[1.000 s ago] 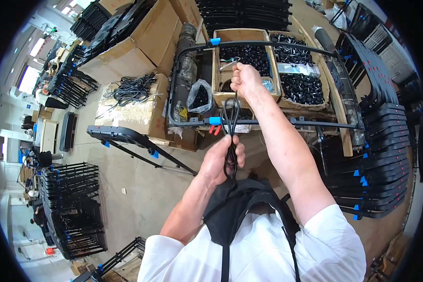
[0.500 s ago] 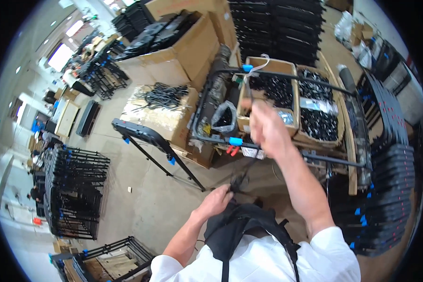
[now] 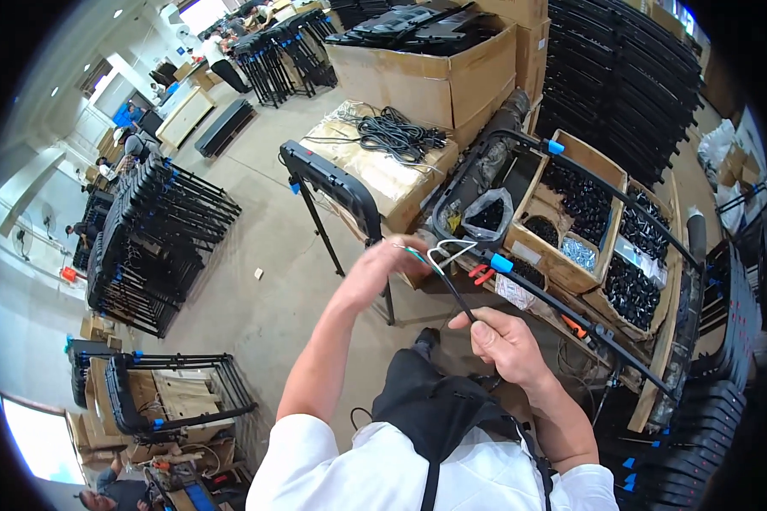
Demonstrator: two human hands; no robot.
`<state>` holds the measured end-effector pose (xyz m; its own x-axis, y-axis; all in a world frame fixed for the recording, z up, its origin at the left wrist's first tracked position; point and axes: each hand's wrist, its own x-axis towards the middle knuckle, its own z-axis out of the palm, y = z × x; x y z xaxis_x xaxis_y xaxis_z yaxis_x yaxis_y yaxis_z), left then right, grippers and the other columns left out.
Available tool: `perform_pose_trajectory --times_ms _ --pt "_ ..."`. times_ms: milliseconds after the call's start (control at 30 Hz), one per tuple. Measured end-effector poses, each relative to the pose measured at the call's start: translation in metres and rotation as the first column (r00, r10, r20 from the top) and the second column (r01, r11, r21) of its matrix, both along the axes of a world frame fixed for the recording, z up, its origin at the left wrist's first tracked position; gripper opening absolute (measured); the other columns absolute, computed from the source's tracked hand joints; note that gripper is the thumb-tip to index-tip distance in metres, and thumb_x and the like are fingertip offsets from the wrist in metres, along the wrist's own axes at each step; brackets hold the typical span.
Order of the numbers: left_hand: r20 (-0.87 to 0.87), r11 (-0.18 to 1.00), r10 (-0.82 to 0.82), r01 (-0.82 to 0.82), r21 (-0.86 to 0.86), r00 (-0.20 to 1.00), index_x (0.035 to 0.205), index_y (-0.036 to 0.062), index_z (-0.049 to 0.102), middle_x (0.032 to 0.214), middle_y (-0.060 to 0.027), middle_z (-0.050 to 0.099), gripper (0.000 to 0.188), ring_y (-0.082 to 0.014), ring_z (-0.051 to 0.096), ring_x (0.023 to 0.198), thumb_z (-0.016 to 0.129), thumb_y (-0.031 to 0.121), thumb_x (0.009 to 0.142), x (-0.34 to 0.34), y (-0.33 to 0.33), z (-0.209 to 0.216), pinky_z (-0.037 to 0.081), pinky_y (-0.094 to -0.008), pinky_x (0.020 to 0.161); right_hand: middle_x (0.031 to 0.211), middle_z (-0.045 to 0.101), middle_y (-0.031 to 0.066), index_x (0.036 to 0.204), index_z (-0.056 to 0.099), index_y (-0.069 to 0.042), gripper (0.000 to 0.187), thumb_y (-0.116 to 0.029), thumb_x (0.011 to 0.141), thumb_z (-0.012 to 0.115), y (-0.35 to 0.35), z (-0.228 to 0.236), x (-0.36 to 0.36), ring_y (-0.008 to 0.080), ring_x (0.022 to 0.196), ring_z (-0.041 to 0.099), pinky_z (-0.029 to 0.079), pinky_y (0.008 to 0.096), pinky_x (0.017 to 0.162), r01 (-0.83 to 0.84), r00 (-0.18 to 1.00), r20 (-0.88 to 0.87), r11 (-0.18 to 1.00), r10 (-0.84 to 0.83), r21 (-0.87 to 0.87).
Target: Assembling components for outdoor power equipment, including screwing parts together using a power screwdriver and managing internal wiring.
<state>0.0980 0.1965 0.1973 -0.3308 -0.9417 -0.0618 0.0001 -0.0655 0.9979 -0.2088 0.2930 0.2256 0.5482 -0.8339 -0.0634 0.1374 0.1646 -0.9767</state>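
My right hand [image 3: 510, 345] is wrapped round a black cable [image 3: 457, 294], thumb on top, in front of the black tube frame. From the cable's upper end fan out loose wires, with a white wire [image 3: 452, 247] curling to the right. My left hand [image 3: 368, 274] is closed at the tip of a green wire [image 3: 414, 253]; its fingertips are a little blurred. Just beyond the hands lies the black tube frame [image 3: 562, 304] with blue clips [image 3: 501, 263]. Red-handled pliers [image 3: 483, 274] rest by its near bar.
Cardboard boxes [image 3: 528, 254] of small black parts stand within the frame. A curved black frame [image 3: 337, 180] stands on the left, beside a carton piled with black cables [image 3: 396, 136]. Stacked black frames rise behind and at right. Other people [image 3: 217, 53] are far left.
My view has swung, shifting the bench rightward. My right hand has come down from above the boxes with the cable. My left hand has risen to the wires at its end.
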Motion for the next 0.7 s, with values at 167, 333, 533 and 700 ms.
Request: perform_pose_trajectory --times_ms 167,333,533,700 --pt "-0.419 0.985 -0.057 0.118 0.123 0.906 0.157 0.0029 0.045 0.142 -0.0170 0.064 0.057 -0.0294 0.064 0.129 0.062 0.023 0.108 -0.056 0.008 -0.038 0.049 -0.0439 0.113 0.070 0.049 -0.0065 0.126 0.072 -0.002 0.039 -0.036 0.112 0.058 -0.004 -0.023 -0.003 0.0037 0.062 0.039 0.031 0.0232 0.056 0.047 0.998 -0.054 0.998 -0.045 0.044" --pt "-0.795 0.912 -0.045 0.350 0.214 0.605 0.148 -0.0013 0.054 0.120 -0.0143 0.073 0.046 -0.0256 0.071 0.108 0.058 0.018 0.107 -0.054 -0.014 -0.061 0.055 -0.0408 0.104 0.071 0.049 -0.0069 0.127 0.072 -0.002 0.040 -0.038 0.112 0.059 -0.015 -0.048 0.002 0.0038 0.065 0.041 0.032 0.0229 0.058 0.134 0.990 -0.064 0.981 -0.126 0.143" --pt "-0.611 0.881 0.138 0.185 0.435 0.779 0.135 -0.0018 0.064 0.114 -0.0127 0.076 0.037 -0.0209 0.074 0.099 0.051 0.025 0.113 -0.055 -0.030 -0.048 0.059 -0.0344 0.091 0.074 0.056 -0.0025 0.123 0.072 0.000 0.041 -0.037 0.111 0.058 -0.030 -0.073 0.009 0.0080 0.066 0.048 0.040 0.0265 0.061 0.191 0.933 -0.327 0.976 -0.147 0.106" --pt "-0.334 0.784 -0.037 0.235 0.575 0.942 0.126 0.0009 0.072 0.115 -0.0143 0.078 0.049 -0.0194 0.075 0.095 0.047 0.042 0.114 -0.047 -0.054 -0.082 0.057 -0.0319 0.085 0.092 0.074 0.0107 0.120 0.077 -0.003 0.035 -0.030 0.107 0.060 -0.050 -0.075 0.019 0.0193 0.081 0.069 0.055 0.0335 0.079 0.026 0.841 -0.534 0.992 -0.088 -0.122"
